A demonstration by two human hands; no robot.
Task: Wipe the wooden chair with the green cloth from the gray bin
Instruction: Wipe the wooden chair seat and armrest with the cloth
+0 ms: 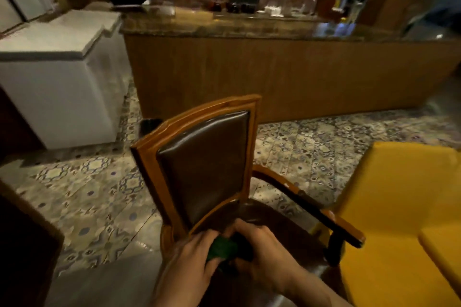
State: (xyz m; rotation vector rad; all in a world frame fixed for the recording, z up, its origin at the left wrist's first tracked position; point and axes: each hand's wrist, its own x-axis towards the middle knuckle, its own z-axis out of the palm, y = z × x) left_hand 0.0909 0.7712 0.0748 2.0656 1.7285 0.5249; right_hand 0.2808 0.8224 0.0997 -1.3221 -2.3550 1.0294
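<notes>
Patterned tile floor (pixel 99 207), long wood-fronted counter behind. My left hand (pixel 189 259) and right hand (pixel 264 254) together, both clamped on bunched green cloth (pixel 220 249) over seat of brown-padded wooden chair (pixel 199 164). Cloth fetched; wiping about to start. Next, I judge: spread cloth, press onto frame.

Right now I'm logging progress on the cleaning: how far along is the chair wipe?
Done: the green cloth is out of the bin, which isn't in view. In hand: the left hand and right hand bunch it together over the seat of the wooden chair. Left: the wiping itself; whether any of the frame or armrest has been wiped can't be judged.
</notes>
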